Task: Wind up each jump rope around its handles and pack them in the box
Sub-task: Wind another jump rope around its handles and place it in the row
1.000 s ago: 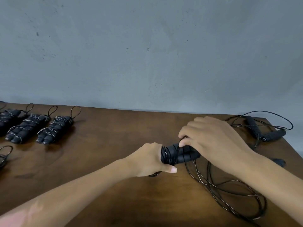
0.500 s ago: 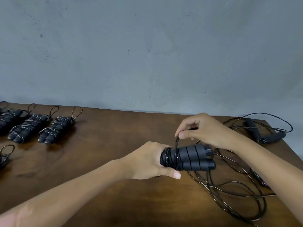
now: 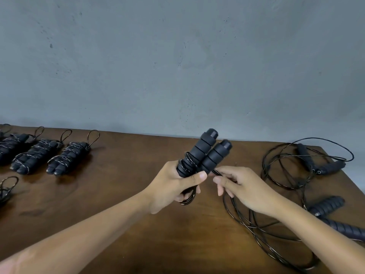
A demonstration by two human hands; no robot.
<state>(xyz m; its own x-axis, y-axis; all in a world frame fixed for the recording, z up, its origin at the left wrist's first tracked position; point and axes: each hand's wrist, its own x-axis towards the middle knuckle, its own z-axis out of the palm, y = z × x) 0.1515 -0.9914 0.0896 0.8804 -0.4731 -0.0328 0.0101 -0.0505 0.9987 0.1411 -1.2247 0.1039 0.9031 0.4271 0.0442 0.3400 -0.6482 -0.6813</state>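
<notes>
My left hand (image 3: pixel 173 184) grips a pair of black foam jump-rope handles (image 3: pixel 205 153) held side by side, tilted up and to the right above the table. A few turns of thin black cord wrap their lower end by my fingers. My right hand (image 3: pixel 243 186) pinches the cord just right of the handles. The loose cord (image 3: pixel 256 234) trails down in loops over the table at the lower right. No box is in view.
Three wound rope bundles (image 3: pixel 67 157) lie in a row at the table's back left, another (image 3: pixel 6 188) at the left edge. An unwound rope (image 3: pixel 320 165) lies at the back right, with two more handles (image 3: pixel 327 206) near the brown table's right edge (image 3: pixel 347 178).
My left hand has lifted and swung the handles from lying sideways to pointing up and right. My right hand dropped from above the handles to their lower right, still on the cord.
</notes>
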